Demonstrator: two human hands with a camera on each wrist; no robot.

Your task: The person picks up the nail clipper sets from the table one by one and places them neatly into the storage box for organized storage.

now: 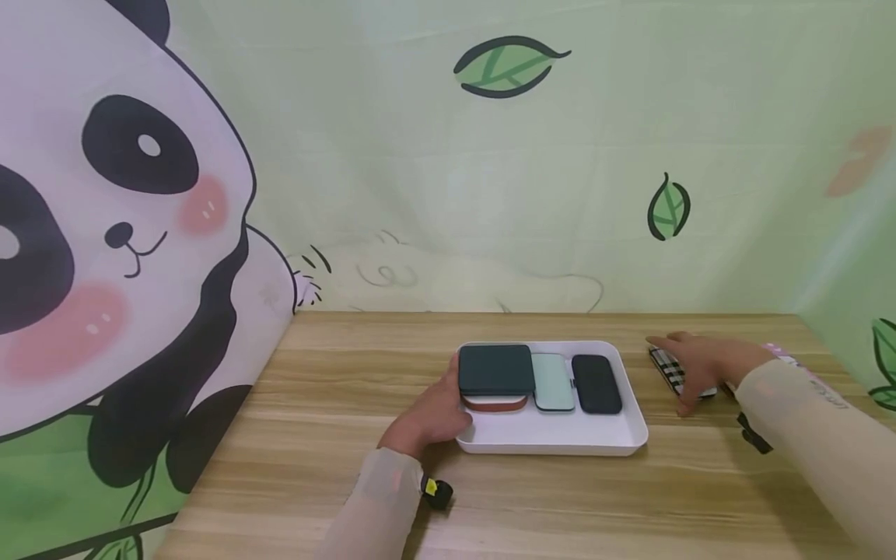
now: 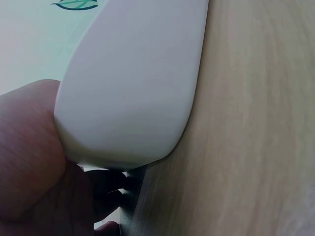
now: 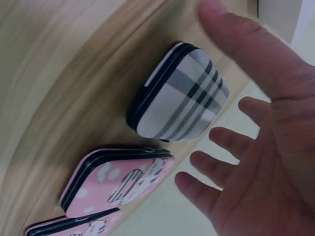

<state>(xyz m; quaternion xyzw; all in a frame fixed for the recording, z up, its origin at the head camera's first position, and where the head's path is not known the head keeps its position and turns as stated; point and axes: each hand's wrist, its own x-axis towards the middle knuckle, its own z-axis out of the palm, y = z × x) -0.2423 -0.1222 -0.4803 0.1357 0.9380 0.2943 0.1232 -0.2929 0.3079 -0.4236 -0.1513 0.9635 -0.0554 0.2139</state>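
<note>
My left hand (image 1: 435, 410) grips the left side of a white tray (image 1: 553, 437), thumb near the front corner and fingers along the outside. The left wrist view shows the thumb side against the tray's rounded end (image 2: 130, 83). In the tray lie a dark green flat case (image 1: 495, 369) on top of a white and brown piece (image 1: 494, 404), a mint flat slab (image 1: 554, 383) and a black rounded one (image 1: 597, 384). Over a plaid zip case (image 3: 189, 96) my right hand (image 1: 710, 362) spreads its fingers, apart from the case in the right wrist view.
Two pink zip cases (image 3: 118, 182) with cartoon prints lie beside the plaid one, partly hidden by the right arm in the head view. The wooden table (image 1: 336, 389) meets a printed cloth backdrop (image 1: 392, 155) at its far edge.
</note>
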